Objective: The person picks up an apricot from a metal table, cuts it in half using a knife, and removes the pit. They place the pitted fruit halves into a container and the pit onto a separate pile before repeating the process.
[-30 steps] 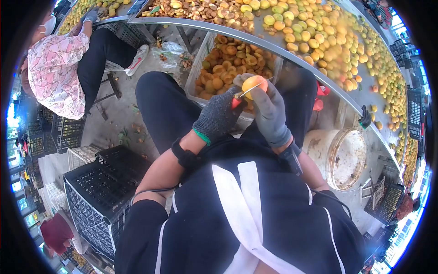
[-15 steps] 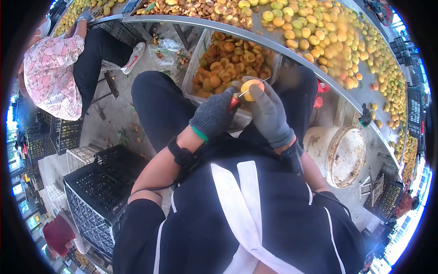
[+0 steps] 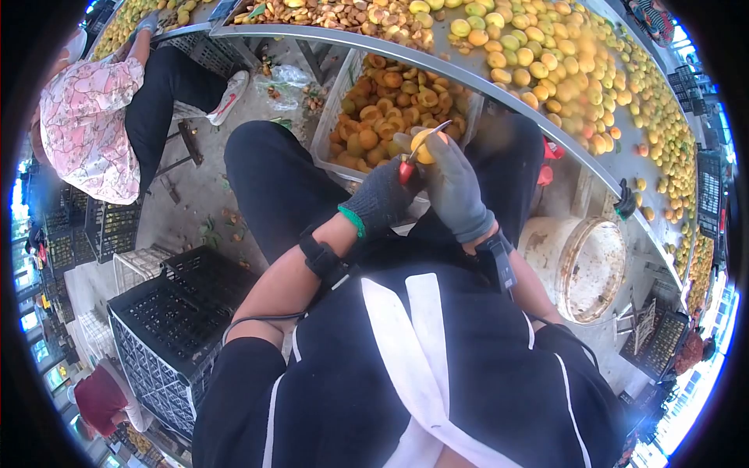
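Presently, one apricot [image 3: 426,154] beside the crate [image 3: 333,109] of halved apricots [image 3: 378,117], enclosed by the fingers of the right hand [image 3: 459,195]; one red-handled knife [image 3: 406,169], left hand's [image 3: 380,199] fingers wrapped round it, seemingly at a cutting step calling for steady blade control.

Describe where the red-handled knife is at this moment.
In the head view, the red-handled knife is in the left hand, its blade across the fruit in the right hand, near the crate of fruit halves.
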Motion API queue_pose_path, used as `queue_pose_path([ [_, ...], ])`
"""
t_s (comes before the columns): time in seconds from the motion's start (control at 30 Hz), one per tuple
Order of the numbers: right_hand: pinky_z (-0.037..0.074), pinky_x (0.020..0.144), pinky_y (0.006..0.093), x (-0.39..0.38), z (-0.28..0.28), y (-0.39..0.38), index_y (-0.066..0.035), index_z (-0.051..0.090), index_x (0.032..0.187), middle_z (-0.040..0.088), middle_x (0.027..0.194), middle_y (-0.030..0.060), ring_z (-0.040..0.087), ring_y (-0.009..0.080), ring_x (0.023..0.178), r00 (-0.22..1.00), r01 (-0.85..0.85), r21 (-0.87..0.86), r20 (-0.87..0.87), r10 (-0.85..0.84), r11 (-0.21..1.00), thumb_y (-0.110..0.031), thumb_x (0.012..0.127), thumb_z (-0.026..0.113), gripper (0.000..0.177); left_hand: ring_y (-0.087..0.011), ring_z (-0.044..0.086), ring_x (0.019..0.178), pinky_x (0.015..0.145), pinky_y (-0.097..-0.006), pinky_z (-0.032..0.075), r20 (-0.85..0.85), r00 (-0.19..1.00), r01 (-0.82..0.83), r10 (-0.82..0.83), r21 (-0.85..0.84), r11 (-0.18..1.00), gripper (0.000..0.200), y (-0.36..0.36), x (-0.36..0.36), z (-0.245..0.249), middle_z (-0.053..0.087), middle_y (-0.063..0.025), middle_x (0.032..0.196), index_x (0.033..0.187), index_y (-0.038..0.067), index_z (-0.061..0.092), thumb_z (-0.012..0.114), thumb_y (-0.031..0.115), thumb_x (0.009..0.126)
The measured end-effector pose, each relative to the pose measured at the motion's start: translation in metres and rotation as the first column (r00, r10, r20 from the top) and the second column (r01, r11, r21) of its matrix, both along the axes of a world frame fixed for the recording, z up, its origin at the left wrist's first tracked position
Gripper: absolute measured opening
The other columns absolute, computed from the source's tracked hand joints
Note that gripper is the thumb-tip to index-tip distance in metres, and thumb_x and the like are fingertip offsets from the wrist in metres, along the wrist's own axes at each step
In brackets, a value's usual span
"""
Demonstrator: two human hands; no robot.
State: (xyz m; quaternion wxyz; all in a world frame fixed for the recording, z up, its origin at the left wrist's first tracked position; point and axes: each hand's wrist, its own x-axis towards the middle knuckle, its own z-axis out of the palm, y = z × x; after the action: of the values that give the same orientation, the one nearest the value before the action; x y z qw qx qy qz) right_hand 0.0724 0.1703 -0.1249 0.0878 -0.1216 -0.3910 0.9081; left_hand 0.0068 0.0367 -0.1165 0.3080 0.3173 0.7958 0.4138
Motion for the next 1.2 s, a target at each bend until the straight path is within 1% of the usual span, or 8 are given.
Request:
queue_pose_path([
  [0.2,0.043,0.097,0.0273,0.002,0.007,0.013,-0.001,0.053,0.123,0.06,0.115,0.0086,0.057,0.0171,0.106,0.982,-0.125,0.41,0.183,0.053,0.903,-0.027,0.097,0.056,0.037,-0.0398,0.063,0.087,0.074,-0.0438,0.051,-0.13,0.992,-0.008,0.0,-0.064,0.998,0.027,-0.011,-0.001,-0.002,0.065,-0.0237,0.091,0.109,0.002,0.057,0.063,0.02,0.089],
  [0.27,0.044,0.098,0.0286,0.007,0.014,0.005,-0.002,0.053,0.124,0.06,0.118,0.01,0.057,0.0185,0.109,0.991,-0.091,0.015,0.1,0.089,0.996,-0.028,0.096,0.059,0.039,-0.0405,0.063,0.086,0.073,-0.0443,0.051,-0.151,0.988,-0.027,0.014,-0.086,0.996,0.028,-0.014,0.0,0.002,0.065,-0.024,0.09,0.109,0.002,0.056,0.064,0.021,0.089],
  [0.37,0.044,0.098,0.0299,0.008,0.013,-0.006,-0.003,0.053,0.124,0.06,0.119,0.0109,0.058,0.0194,0.111,0.996,-0.084,-0.092,0.032,0.087,0.992,-0.03,0.095,0.061,0.04,-0.0413,0.063,0.084,0.071,-0.0445,0.051,-0.207,0.977,-0.071,0.047,-0.112,0.991,0.029,-0.015,-0.001,0.007,0.065,-0.0241,0.089,0.108,0.002,0.056,0.065,0.021,0.088],
  [0.53,0.046,0.094,0.0275,0.006,0.016,-0.006,-0.003,0.054,0.122,0.06,0.115,0.0081,0.058,0.0166,0.105,0.994,-0.044,0.352,0.11,0.006,0.935,-0.031,0.098,0.055,0.037,-0.0413,0.064,0.085,0.071,-0.0441,0.051,-0.22,0.971,-0.111,0.093,-0.068,0.992,0.027,-0.014,-0.001,0.005,0.066,-0.0233,0.089,0.108,0.002,0.056,0.064,0.019,0.088],
  [0.73,0.046,0.087,0.023,0.005,0.004,-0.003,-0.003,0.055,0.121,0.06,0.107,0.0038,0.058,0.0122,0.096,0.992,-0.082,-0.096,0.089,0.09,0.992,-0.025,0.094,0.063,0.036,-0.0414,0.063,0.088,0.073,-0.0444,0.051,-0.16,0.987,-0.028,0.029,0.009,1.0,0.029,-0.017,0.003,-0.024,0.065,-0.0244,0.09,0.11,0.002,0.054,0.064,0.02,0.089],
  [0.83,0.048,0.085,0.0242,0.006,0.0,0.009,-0.002,0.055,0.12,0.06,0.105,0.0049,0.058,0.013,0.096,0.957,-0.174,0.32,0.279,0.083,0.931,-0.025,0.089,0.07,0.042,-0.0417,0.064,0.085,0.072,-0.0452,0.051,-0.236,0.97,-0.09,0.067,-0.091,0.992,0.035,-0.017,0.004,-0.008,0.065,-0.0244,0.089,0.117,0.003,0.051,0.064,0.021,0.089],
  [0.9,0.049,0.085,0.0253,0.006,0.005,0.01,-0.003,0.055,0.12,0.06,0.104,0.0065,0.059,0.0138,0.094,0.979,-0.111,0.685,0.199,-0.039,0.72,-0.027,0.085,0.074,0.047,-0.0419,0.064,0.08,0.069,-0.0465,0.052,-0.283,0.958,-0.118,0.053,-0.221,0.968,0.046,-0.015,0.002,0.001,0.065,-0.0237,0.087,0.127,0.005,0.045,0.064,0.021,0.088],
  [1.2,0.049,0.083,0.0257,0.009,0.024,0.011,-0.002,0.057,0.117,0.063,0.102,0.0082,0.061,0.0142,0.091,0.994,-0.074,0.759,0.111,-0.016,0.647,-0.026,0.08,0.078,0.049,-0.0382,0.066,0.077,0.069,-0.0454,0.053,-0.339,0.94,-0.081,0.04,-0.108,0.991,0.067,-0.017,0.007,0.02,0.066,-0.0231,0.087,0.146,0.012,0.032,0.063,0.014,0.087],
])
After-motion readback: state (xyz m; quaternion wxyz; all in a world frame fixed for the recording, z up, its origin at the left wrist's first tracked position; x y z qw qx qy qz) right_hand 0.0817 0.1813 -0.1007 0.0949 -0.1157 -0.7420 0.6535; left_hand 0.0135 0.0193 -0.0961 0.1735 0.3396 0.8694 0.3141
